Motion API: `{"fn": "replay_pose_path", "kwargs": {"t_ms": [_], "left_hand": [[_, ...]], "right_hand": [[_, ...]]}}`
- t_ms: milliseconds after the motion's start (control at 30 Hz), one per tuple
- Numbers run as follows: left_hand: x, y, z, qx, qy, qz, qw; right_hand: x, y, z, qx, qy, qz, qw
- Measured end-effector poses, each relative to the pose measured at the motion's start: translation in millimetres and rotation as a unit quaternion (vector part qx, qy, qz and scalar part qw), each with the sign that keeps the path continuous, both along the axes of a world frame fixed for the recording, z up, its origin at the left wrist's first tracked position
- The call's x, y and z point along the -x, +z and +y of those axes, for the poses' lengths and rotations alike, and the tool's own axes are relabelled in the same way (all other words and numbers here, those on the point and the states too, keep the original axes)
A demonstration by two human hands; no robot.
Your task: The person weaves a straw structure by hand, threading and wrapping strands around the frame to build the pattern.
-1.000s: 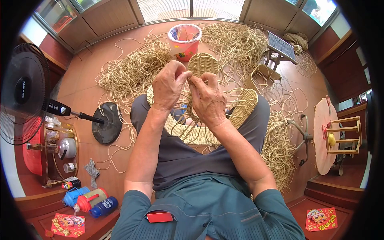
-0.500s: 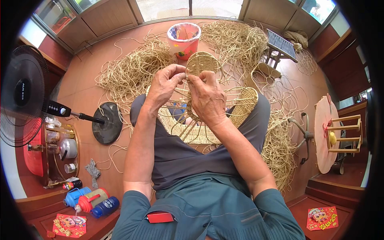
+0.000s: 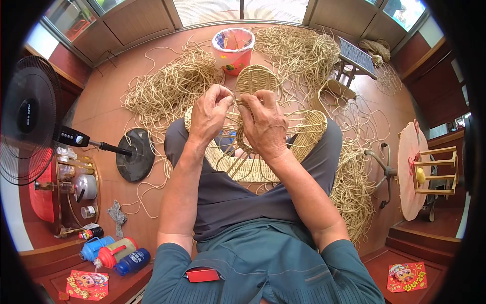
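Note:
A woven straw-cord piece [image 3: 248, 175] rests across my lap between my knees, with an oval woven section [image 3: 257, 80] rising at its far end and loose cords fanning through its open middle. My left hand [image 3: 208, 114] is closed in a pinch, thumb against fingers, beside the oval section's near left edge. Close by on the right, my right hand [image 3: 264, 121] is also pinched, over the lower part of the oval. A thin strand of straw cord seems to run between both sets of fingertips, though the fingers hide most of it.
Heaps of straw cord [image 3: 172, 83] cover the floor, more lying [image 3: 298, 48] beyond the red bucket [image 3: 234, 55]. A fan [image 3: 30, 119] stands left, above bottles [image 3: 132, 261]. To the right are a small stool [image 3: 357, 55] and a round pink board [image 3: 409, 187].
My left hand has shifted slightly right and down, and its fingertips sit a little farther from the right hand's. The right hand has turned slightly. The woven piece stays in place.

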State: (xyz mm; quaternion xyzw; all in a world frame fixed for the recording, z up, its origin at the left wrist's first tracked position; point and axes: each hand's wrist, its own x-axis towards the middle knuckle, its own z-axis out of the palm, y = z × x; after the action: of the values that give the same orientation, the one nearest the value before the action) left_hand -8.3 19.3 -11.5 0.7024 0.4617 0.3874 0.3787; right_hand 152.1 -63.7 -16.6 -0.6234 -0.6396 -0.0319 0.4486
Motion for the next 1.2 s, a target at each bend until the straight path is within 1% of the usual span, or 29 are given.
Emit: {"fn": "replay_pose_path", "kwargs": {"t_ms": [67, 167, 300, 400, 433, 533, 567, 667, 767, 833, 967, 1067, 1167, 1200], "left_hand": [[-2.3, -1.3, -5.8, -0.007, 0.024, -0.002, 1.000], [-3.5, -4.6, -11.5, -0.008, 0.036, -0.019, 0.999], [-7.1, -2.6, -19.6, -0.036, 0.050, -0.017, 0.998], [-9.3, 1.7, -25.5, -0.104, 0.032, -0.003, 0.994], [-10.1, 1.5, -22.0, -0.202, 0.021, 0.035, 0.978], [-10.2, 5.4, -13.6, -0.329, -0.013, 0.104, 0.938], [-9.0, 7.3, -13.1, -0.334, -0.026, 0.108, 0.936], [-7.8, 12.0, -9.1, -0.319, -0.054, 0.110, 0.940], [-9.3, 13.0, -6.7, -0.250, -0.066, 0.066, 0.964], [-8.5, 12.4, -2.7, -0.232, -0.074, 0.053, 0.968], [-3.8, 7.5, 7.2, -0.168, -0.103, 0.033, 0.980], [-0.4, 0.3, 16.7, -0.041, -0.136, -0.049, 0.989], [1.4, 1.4, 24.5, 0.062, -0.149, -0.086, 0.983], [1.6, 2.5, 26.5, 0.072, -0.152, -0.096, 0.981]], "right_hand": [[0.1, 0.1, 0.3, -0.003, 0.000, 0.000, 1.000], [0.5, -0.5, 0.1, -0.010, -0.001, -0.002, 1.000], [0.2, 0.7, -0.3, -0.014, -0.005, -0.007, 1.000], [-0.5, -1.8, 0.2, -0.023, 0.002, 0.004, 1.000], [-0.4, -2.0, -0.9, -0.023, 0.004, 0.013, 1.000], [-3.4, 2.3, -1.5, -0.029, 0.016, 0.041, 0.999], [-5.3, 4.3, -3.4, -0.034, 0.023, 0.055, 0.998], [-15.0, 2.7, -4.5, -0.056, 0.010, 0.067, 0.996], [-29.4, 2.7, -3.7, -0.058, 0.003, 0.060, 0.997], [-33.3, 8.5, -2.7, -0.062, 0.004, 0.059, 0.996], [-40.4, 11.5, 3.5, -0.066, 0.020, 0.010, 0.998], [-43.8, 9.2, 9.1, -0.065, 0.037, -0.016, 0.997], [-46.5, 6.4, 12.2, -0.048, 0.049, -0.033, 0.997], [-48.2, 7.0, 12.8, -0.045, 0.052, -0.041, 0.997]]}}
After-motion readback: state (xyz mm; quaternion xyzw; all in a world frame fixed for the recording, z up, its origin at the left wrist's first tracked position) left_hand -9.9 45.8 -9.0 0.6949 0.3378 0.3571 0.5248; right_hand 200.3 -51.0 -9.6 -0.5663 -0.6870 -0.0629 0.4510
